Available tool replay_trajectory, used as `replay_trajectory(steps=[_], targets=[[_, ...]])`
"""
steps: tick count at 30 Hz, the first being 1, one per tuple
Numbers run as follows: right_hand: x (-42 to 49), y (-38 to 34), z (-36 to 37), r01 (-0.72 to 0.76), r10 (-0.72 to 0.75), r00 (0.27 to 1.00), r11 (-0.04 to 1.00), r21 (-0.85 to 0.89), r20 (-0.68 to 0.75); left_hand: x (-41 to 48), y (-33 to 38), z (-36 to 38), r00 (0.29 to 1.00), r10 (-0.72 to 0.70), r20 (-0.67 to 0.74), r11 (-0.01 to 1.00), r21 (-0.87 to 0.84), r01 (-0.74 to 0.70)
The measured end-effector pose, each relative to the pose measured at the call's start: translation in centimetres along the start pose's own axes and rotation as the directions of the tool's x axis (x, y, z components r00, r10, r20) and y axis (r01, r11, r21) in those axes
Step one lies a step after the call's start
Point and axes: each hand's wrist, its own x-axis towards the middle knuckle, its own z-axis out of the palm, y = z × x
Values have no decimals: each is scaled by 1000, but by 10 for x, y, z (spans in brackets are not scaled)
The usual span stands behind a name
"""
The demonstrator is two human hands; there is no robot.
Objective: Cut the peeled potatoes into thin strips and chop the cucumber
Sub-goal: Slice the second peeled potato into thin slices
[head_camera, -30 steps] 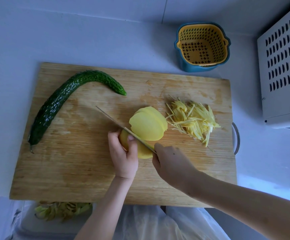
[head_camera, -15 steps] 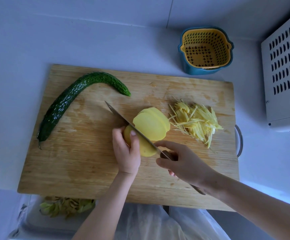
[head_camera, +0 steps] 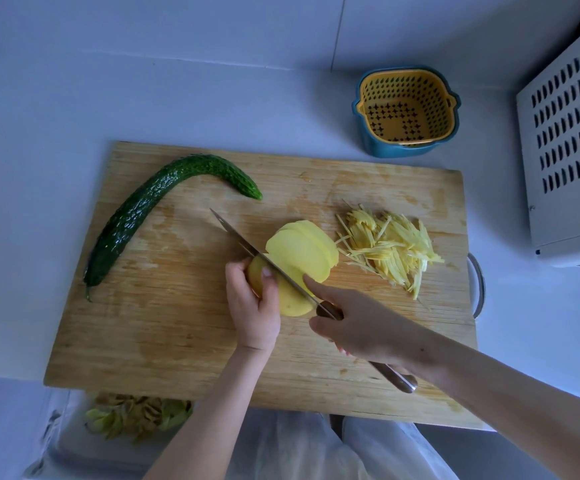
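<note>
Near the middle of the pale wooden cutting board (head_camera: 177, 341), the left hand (head_camera: 252, 306) grips the uncut end of the peeled yellow potato (head_camera: 299, 254), fingertips (head_camera: 267, 272) best kept tucked for thin, even slices, while the right hand (head_camera: 361, 327), forefinger extended, clasps the steel knife (head_camera: 243, 241); the curved dark-green cucumber (head_camera: 136, 216) lies whole toward the left edge.

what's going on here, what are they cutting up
A person is slicing a peeled potato on a wooden cutting board. The left hand grips the uncut end while the right hand holds the knife, blade in the potato. Cut slices lean to the right, a pile of thin strips lies beyond them, and the cucumber lies whole.
</note>
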Motion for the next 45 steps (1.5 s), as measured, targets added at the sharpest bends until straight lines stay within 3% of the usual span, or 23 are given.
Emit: replay_trajectory(steps=[6, 8, 11, 13, 17, 19, 24, 27, 45], targets=[[13, 3, -6, -139, 138, 986, 990, 4, 96, 0, 0, -1, 1000, -1, -2, 1000, -4, 1], [17, 4, -3, -144, 146, 988, 989, -31, 55, -1, -1, -1, 1000, -8, 3, 1000, -1, 8], [19, 15, 2, -51, -16, 976, 953, -297, -218, -4, 0, -2, 1000, -3, 5, 1000, -6, 3], [15, 18, 1, -1, -169, 938, 872, -490, -303, -5, 0, -2, 1000, 5, -6, 1000, -8, -5], [5, 13, 0, 109, -279, 952, 692, -713, -125, -5, 1, 0, 999, -20, -30, 1000, -22, 20], [1, 13, 1, 146, -332, 934, 690, -709, -132, -6, 0, 0, 999, -23, -42, 999, -33, 21], [-20, 21, 1, 145, -395, 851, 810, -568, -346, -5, -1, -1, 998, 25, -64, 999, -25, -27], [-31, 21, 3, 199, -481, 792, 786, -585, -377, -3, 2, 0, 996, 56, -71, 998, -19, -57], [-43, 12, 17, 125, -495, 790, 706, -697, -361, -2, -4, 1, 997, 11, -77, 1000, -21, -12]])
